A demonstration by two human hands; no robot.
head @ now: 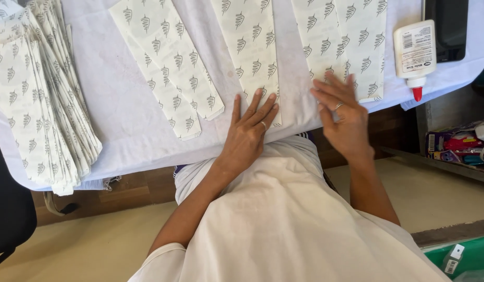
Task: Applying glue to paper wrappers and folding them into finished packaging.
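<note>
The left hand [247,133] is lying flat, fingers spread, on the near end of a long paper strip [250,47] printed with little grey leaf shapes. Its grip is open; it is pressing down, not holding. This strip is lying in the middle of the bench [122,115], running toward 12 o'clock.

The right hand [344,117] is also lying flat and open, fingertips touching the near end of another printed strip [341,42] at about 1 o'clock from the left hand. It is looking a little blurry, so how hard it is pressing is hard to tell. Nothing is being gripped by either hand.

At 10 o'clock two more strips [169,62] are lying slanted, one partly over the other. Far at 9 o'clock a big stack of the same printed papers [33,104] is sitting on the bench edge. At 2 o'clock a white glue bottle [415,52] with a red tip is lying on the cloth, cap pointing toward the person.

It seems the work is partway along: a few strips are laid out and being smoothed, and the big stack is looking like many pieces. Whether that stack is finished or waiting cannot be told.
</note>
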